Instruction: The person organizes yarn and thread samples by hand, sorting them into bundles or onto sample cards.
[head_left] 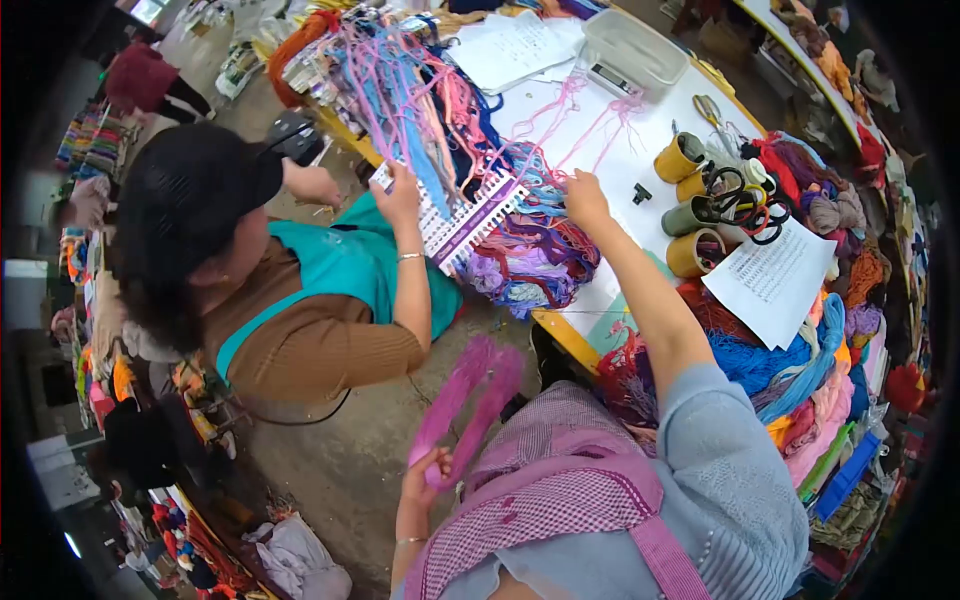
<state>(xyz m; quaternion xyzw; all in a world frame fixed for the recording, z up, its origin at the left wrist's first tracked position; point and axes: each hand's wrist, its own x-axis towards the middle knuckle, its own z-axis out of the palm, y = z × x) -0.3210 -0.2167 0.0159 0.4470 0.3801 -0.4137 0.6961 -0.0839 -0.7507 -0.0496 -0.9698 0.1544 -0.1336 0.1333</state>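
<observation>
My left hand (428, 474) is closed round a looped skein of magenta yarn (462, 400), held low in front of my checked apron. Stretched out over the table, my right hand (587, 200) has its fingers pressed together at the end of thin pink strands (600, 130) lying on the white tabletop. Beside it sits a card with a row of holes (480, 222), with many coloured threads hanging from it. A co-worker's hand (400, 197) touches the card's left end.
A co-worker in a black cap (190, 190) sits at the left. On the table are a clear plastic tub (637, 48), papers (515, 50), tube holders (680, 157) with scissors (738, 200), a printed sheet (768, 280) and yarn piles (760, 360) along the right edge.
</observation>
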